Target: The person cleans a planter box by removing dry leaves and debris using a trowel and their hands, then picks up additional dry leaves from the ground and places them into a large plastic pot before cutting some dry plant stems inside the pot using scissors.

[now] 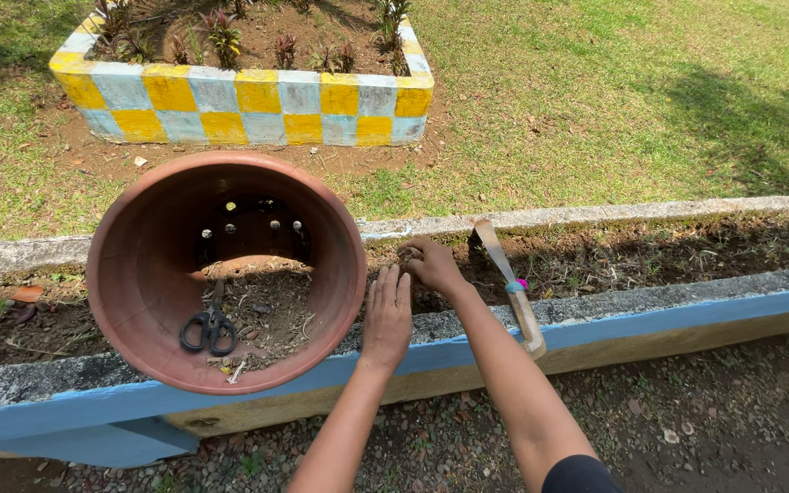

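Both hands, left and right, work soil beside a tipped pot, perhaps pinching.

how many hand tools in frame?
2. Black scissors lie on the soil inside the tipped terracotta pot. A wooden-handled trowel leans across the planter wall, right of the right hand. Others may be hidden.

Both forearms are bare; a dark sleeve edge shows on the right upper arm.

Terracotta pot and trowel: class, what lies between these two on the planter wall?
In the head view, both hands: the left hand flat beside the pot, the right hand nearer the trowel.
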